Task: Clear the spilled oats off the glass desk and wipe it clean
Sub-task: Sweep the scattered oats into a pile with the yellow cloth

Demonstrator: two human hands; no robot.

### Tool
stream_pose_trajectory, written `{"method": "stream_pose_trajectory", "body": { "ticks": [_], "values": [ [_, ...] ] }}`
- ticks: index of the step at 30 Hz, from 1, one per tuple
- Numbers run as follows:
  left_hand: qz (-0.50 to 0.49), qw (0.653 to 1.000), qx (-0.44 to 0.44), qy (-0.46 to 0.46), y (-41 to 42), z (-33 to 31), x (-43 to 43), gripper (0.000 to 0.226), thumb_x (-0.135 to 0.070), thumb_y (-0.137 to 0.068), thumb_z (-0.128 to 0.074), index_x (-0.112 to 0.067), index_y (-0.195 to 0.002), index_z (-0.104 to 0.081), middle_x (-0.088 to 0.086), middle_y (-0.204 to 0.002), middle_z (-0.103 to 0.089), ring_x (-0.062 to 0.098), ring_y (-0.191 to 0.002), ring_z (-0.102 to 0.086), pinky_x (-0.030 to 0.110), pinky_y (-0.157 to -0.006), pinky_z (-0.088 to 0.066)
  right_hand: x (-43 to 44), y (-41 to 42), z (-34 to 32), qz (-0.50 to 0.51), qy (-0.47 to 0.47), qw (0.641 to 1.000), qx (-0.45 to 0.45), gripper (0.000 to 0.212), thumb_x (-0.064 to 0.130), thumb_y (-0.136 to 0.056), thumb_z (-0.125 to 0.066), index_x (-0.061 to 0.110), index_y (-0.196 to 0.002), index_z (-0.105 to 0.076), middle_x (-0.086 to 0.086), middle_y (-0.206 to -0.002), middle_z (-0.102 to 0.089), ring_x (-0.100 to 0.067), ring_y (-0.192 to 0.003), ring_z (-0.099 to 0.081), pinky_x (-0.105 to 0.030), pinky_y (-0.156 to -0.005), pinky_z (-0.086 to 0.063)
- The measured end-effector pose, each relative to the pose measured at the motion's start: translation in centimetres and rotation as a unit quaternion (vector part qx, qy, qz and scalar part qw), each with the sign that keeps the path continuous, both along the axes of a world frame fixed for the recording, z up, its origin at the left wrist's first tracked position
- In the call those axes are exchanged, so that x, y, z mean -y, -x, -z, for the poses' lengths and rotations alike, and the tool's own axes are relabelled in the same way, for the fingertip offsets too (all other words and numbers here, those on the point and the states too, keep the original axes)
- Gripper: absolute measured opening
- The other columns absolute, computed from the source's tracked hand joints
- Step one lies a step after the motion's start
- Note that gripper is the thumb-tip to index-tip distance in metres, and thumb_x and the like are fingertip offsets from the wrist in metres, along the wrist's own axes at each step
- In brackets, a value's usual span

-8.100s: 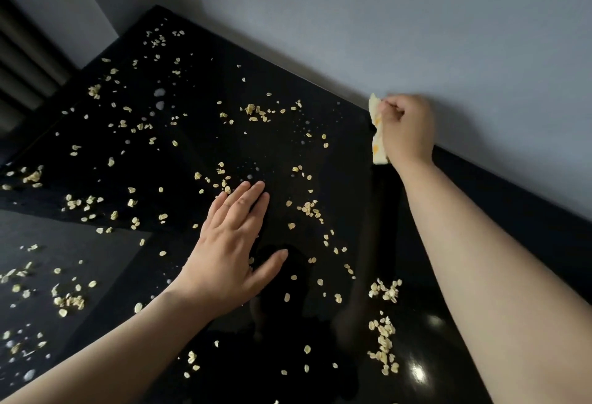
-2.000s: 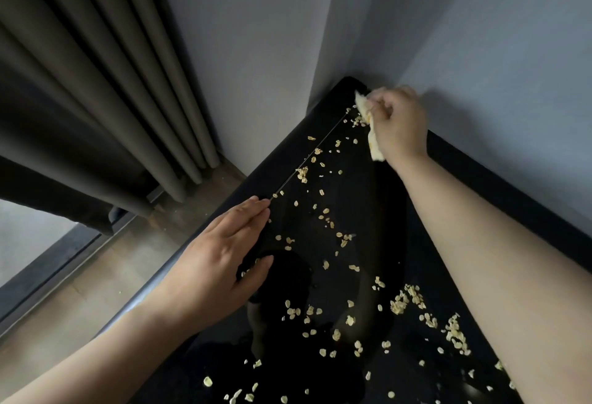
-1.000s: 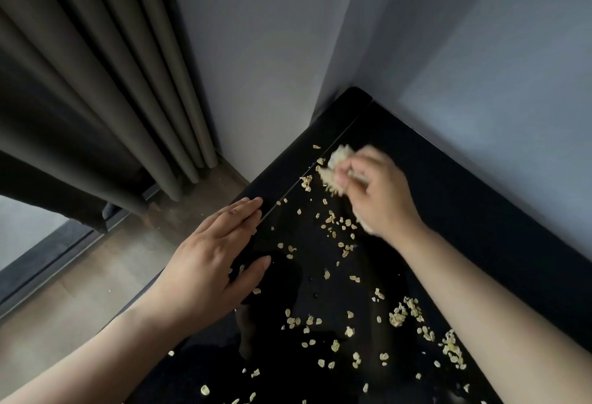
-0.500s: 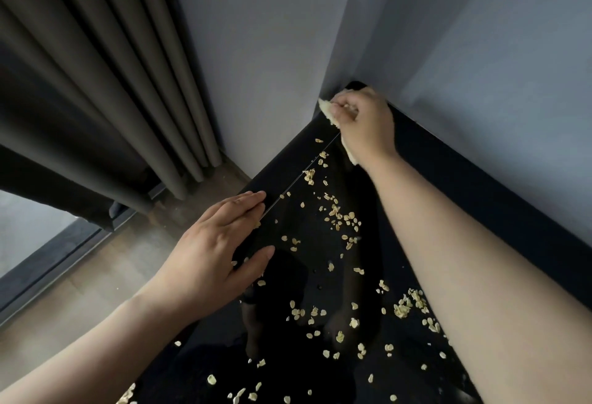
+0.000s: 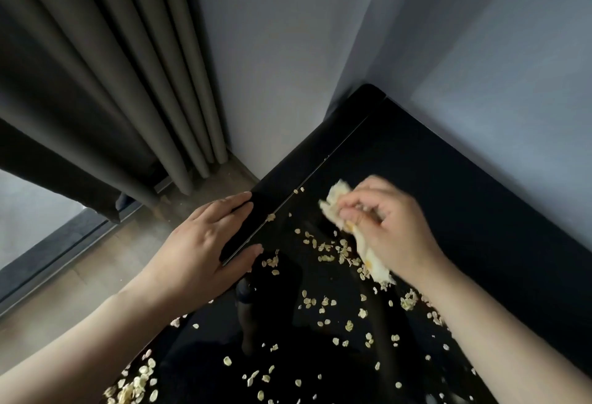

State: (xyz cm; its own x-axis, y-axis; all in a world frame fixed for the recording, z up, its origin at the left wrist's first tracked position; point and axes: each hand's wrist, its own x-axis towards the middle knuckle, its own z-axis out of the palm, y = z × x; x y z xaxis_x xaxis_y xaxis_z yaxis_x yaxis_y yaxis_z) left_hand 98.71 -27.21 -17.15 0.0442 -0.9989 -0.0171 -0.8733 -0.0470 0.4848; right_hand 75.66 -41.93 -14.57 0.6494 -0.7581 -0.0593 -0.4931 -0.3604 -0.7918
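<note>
The black glass desk point(image 5: 464, 211) fits into a corner of two grey walls. Pale oat flakes point(image 5: 333, 248) lie scattered over its near part, with a thicker heap point(image 5: 134, 384) at the bottom left edge. My right hand point(image 5: 387, 227) grips a crumpled pale yellow cloth point(image 5: 368, 253) and presses it on the glass among the flakes. My left hand point(image 5: 208, 243) rests flat on the desk's left edge, fingers straight, thumb on the glass. The far corner of the desk shows no flakes.
Dark grey curtains point(image 5: 96, 83) hang at the left, beside the wall point(image 5: 272, 51). Wooden floor point(image 5: 80, 282) lies below the desk's left edge, next to a window track. A second wall point(image 5: 512, 67) runs along the desk's right side.
My right hand has pulled the cloth from the far corner back towards me, dragging oats with it. The left hand stays on the desk edge.
</note>
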Motion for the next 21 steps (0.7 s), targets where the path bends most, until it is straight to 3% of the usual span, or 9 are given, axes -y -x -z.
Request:
{"method": "stream_pose_trajectory", "body": {
  "ticks": [3, 6, 11, 17, 21],
  "values": [
    [-0.006, 1.000, -0.003, -0.003, 0.0, 0.0, -0.4, 0.064, -0.052, -0.088, -0.046, -0.005, -0.130, -0.058, 0.005, -0.141, -0.051, 0.021, -0.123, -0.054, 0.022, -0.104, -0.035, 2.9, -2.3, -1.3, 0.039, 0.077, 0.996, 0.026, 0.006, 0.011, -0.087, -0.066, 0.010, -0.089, -0.071, 0.005, -0.089, -0.057, -0.001, -0.077, -0.055, -0.010, -0.068, -0.043],
    [-0.014, 1.000, -0.006, -0.004, 0.0, -0.2, -0.6, 0.065, -0.053, -0.087, -0.046, -0.006, -0.131, -0.057, 0.004, -0.141, -0.051, 0.020, -0.124, -0.054, 0.023, -0.104, -0.036, 6.0, -6.1, -0.2, 0.067, 0.106, 0.992, 0.019, 0.006, 0.016, -0.089, -0.065, 0.012, -0.091, -0.070, 0.008, -0.093, -0.056, 0.002, -0.081, -0.053, -0.009, -0.072, -0.040],
    [-0.029, 0.999, -0.018, -0.014, -0.2, -0.1, -1.4, 0.067, -0.056, -0.087, -0.044, -0.010, -0.135, -0.054, 0.002, -0.142, -0.050, 0.017, -0.126, -0.052, 0.023, -0.104, -0.038, 5.5, -9.2, 4.1, 0.064, 0.128, 0.989, -0.025, 0.009, 0.025, -0.089, -0.063, 0.018, -0.085, -0.067, 0.006, -0.098, -0.057, -0.011, -0.089, -0.057, -0.029, -0.073, -0.049],
    [-0.041, 0.998, -0.037, -0.013, -0.2, -0.1, -1.9, 0.070, -0.058, -0.086, -0.044, -0.010, -0.137, -0.052, 0.001, -0.143, -0.049, 0.015, -0.128, -0.049, 0.016, -0.105, -0.031, -2.0, -4.8, 2.8, -0.072, 0.093, 0.991, -0.058, 0.009, 0.022, -0.087, -0.065, 0.016, -0.081, -0.068, 0.013, -0.087, -0.053, -0.004, -0.083, -0.051, -0.022, -0.073, -0.045],
    [-0.040, 0.997, -0.059, -0.008, -0.3, 0.0, -2.1, 0.072, -0.059, -0.085, -0.045, -0.011, -0.139, -0.050, 0.001, -0.145, -0.047, 0.013, -0.131, -0.046, 0.015, -0.106, -0.029, -4.2, -1.8, 0.7, -0.080, -0.020, 0.994, -0.074, 0.009, 0.017, -0.087, -0.067, 0.019, -0.080, -0.073, 0.012, -0.083, -0.055, -0.005, -0.070, -0.052, -0.014, -0.062, -0.038]
  ]
}}
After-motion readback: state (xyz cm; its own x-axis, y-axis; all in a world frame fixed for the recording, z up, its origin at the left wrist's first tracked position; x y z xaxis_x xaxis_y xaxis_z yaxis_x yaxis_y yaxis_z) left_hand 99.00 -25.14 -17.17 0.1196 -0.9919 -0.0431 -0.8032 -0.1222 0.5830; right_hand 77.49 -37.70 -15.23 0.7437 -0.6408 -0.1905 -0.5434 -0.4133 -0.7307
